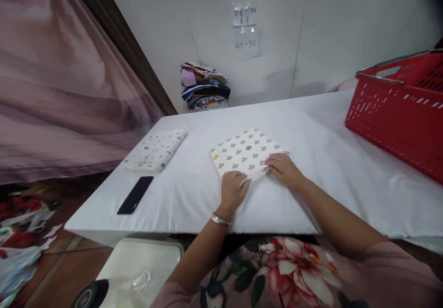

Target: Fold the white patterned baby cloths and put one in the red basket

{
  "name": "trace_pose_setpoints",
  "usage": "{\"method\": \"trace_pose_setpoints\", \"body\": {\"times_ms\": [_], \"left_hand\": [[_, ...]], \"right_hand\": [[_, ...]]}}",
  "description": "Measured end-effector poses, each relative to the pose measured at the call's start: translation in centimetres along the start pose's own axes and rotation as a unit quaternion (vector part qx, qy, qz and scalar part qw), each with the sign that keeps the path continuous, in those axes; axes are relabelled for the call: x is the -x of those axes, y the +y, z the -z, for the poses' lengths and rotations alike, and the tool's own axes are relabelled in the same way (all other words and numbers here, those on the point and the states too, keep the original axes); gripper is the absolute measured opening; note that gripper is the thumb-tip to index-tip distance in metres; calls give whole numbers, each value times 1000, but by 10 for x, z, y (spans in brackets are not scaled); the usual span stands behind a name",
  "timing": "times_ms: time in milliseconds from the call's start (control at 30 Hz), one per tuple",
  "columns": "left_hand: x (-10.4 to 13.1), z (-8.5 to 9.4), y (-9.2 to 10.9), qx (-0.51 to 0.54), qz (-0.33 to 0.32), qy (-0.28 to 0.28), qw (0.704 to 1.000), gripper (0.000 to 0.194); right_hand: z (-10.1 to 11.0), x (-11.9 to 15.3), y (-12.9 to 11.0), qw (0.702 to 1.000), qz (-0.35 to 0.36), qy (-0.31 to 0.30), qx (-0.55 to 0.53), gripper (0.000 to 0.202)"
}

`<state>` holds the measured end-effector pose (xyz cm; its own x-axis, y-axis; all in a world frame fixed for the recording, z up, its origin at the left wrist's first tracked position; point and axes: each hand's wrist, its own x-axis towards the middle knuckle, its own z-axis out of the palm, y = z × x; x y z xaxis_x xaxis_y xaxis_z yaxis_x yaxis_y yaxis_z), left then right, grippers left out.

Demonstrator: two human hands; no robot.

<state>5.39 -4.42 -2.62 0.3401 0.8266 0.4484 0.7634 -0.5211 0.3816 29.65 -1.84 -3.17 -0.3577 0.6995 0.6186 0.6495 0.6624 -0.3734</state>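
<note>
A folded white cloth [242,151] printed with grey mouse-head shapes and a few coloured ones lies on the white-covered table [297,123]. My left hand [233,190] grips its near left edge, fingers on top and thumb at the folded layers. At the near right corner, my right hand [283,169] pinches the same cloth between thumb and fingers. Loose layers show along the edge between both hands. Further left lies another folded white cloth [157,150] with a small dark print, apart from my hands.
A black phone [135,195] rests at the table's left. On the right stands a red plastic basket [398,114] with a metal handle. Behind the table's far edge is a stack of folded clothes [205,86] against the wall. A pinkish curtain [76,77] hangs at left.
</note>
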Motion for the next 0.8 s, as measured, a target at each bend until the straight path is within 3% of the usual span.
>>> {"method": "trace_pose_setpoints", "body": {"times_ms": [533,667,800], "left_hand": [[-3,-1,1,18,27,14,999,19],[-3,0,2,10,2,25,1000,21],[-2,1,2,-20,-33,0,999,22]], "right_hand": [[-4,-2,0,1000,0,26,11,23],[-4,-1,-4,998,-6,54,22,23],[-3,1,-5,999,-2,28,30,22]]}}
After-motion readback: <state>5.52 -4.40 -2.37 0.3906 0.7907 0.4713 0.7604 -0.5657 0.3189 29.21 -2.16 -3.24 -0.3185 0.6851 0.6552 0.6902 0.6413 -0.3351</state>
